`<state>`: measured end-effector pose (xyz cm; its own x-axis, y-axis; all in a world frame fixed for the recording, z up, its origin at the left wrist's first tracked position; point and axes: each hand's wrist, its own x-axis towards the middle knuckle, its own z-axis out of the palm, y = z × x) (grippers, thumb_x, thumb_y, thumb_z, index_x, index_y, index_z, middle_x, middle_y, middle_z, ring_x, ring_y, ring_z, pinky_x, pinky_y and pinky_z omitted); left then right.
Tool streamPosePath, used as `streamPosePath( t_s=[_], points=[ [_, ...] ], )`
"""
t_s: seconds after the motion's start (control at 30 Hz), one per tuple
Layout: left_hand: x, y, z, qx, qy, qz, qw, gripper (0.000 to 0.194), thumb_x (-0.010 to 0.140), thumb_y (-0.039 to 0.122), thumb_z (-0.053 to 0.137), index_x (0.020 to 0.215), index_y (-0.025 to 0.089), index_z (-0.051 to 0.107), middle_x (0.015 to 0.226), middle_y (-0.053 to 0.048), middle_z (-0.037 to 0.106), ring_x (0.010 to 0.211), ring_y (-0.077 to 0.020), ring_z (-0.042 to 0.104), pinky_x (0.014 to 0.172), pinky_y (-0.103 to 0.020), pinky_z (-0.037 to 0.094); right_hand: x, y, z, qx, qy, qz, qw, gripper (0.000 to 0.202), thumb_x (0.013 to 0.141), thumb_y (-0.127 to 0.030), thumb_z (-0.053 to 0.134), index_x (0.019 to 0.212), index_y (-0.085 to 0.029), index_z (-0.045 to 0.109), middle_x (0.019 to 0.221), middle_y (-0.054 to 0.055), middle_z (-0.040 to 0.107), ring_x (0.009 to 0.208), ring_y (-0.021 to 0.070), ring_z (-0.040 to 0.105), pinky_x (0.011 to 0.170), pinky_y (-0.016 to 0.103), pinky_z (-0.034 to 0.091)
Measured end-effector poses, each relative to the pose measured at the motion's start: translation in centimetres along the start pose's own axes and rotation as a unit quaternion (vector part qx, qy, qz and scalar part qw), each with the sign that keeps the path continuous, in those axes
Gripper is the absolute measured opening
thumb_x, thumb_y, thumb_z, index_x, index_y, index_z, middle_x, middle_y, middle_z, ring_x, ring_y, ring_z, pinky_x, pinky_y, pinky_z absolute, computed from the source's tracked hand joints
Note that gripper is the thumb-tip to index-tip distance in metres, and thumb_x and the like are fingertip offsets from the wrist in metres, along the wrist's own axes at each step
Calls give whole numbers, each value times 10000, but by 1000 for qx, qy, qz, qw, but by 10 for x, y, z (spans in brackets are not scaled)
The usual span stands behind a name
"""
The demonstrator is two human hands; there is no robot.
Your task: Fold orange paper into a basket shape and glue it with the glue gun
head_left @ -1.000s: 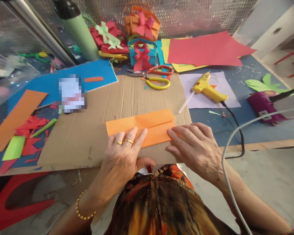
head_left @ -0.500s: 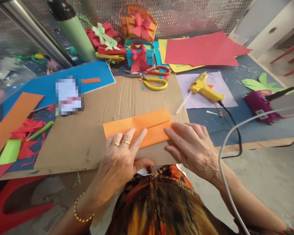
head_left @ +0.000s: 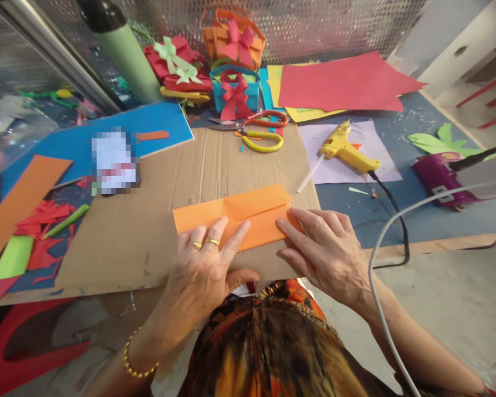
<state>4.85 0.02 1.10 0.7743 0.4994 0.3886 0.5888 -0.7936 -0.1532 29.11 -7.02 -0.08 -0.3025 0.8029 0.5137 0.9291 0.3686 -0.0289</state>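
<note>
A folded sheet of orange paper point(head_left: 252, 212) lies on brown cardboard point(head_left: 157, 220) in front of me, its long flap lying over the lower part. My left hand point(head_left: 209, 253) presses on its left side with fingers stretched out and the thumb off the near edge. At the right end, my right hand point(head_left: 322, 251) rests its fingers on the paper, the thumb beside the near edge. Both hands are open and lie on the paper without gripping it. Scissors point(head_left: 256, 131) with red and yellow handles lie beyond the paper.
A yellow glue gun point(head_left: 347, 149) lies on lilac paper point(head_left: 380, 165) at right. Red paper point(head_left: 339, 82), small paper bags point(head_left: 235, 94) and a green bottle point(head_left: 128, 63) stand behind. Red paper scraps point(head_left: 45, 220) and a phone-like blurred item point(head_left: 113, 160) lie left. A grey cable point(head_left: 376, 264) crosses my right forearm.
Almost nothing differs. Both hands keep their places on the orange paper, and the view has shifted only slightly.
</note>
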Motion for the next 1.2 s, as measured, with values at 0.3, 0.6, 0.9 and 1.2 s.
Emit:
streamPosePath(
  t_s=[0.3, 0.6, 0.9, 1.2],
  points=[
    [0, 1, 0, 0, -12, -5, 1000, 807, 985, 718, 261, 1403, 157, 664, 1230, -235, 685, 952, -330, 537, 848, -456, 394, -2, 1, 0, 0, 2, 8, 1000, 410, 1012, -383, 573, 1292, -94, 649, 1243, 195, 683, 1041, 305, 579, 847, 435, 438],
    [-1, 0, 2, 2, -11, -9, 1000, 837, 980, 729, 242, 1401, 143, 666, 1230, -230, 689, 918, -332, 517, 823, -461, 385, 1, 0, -2, -11, -22, 23, 999, 413, 1021, -400, 551, 1298, -112, 657, 1286, 188, 673, 1036, 309, 559, 839, 433, 425],
    [-1, 0, 2, 7, -10, -6, 1000, 834, 980, 728, 244, 1400, 146, 668, 1227, -227, 683, 923, -327, 515, 827, -459, 389, 0, 1, -1, -13, -27, 25, 999, 416, 1026, -413, 537, 1294, -121, 664, 1280, 181, 676, 1037, 305, 559, 837, 436, 429],
    [0, 1, -2, 11, -13, -9, 1000, 794, 1000, 704, 263, 1400, 151, 669, 1230, -200, 689, 923, -312, 511, 782, -434, 400, 2, -16, -5, -7, -12, -21, 1000, 491, 1030, -455, 516, 1337, -89, 629, 1358, 188, 661, 1289, 317, 503, 1085, 498, 381]
  ],
)
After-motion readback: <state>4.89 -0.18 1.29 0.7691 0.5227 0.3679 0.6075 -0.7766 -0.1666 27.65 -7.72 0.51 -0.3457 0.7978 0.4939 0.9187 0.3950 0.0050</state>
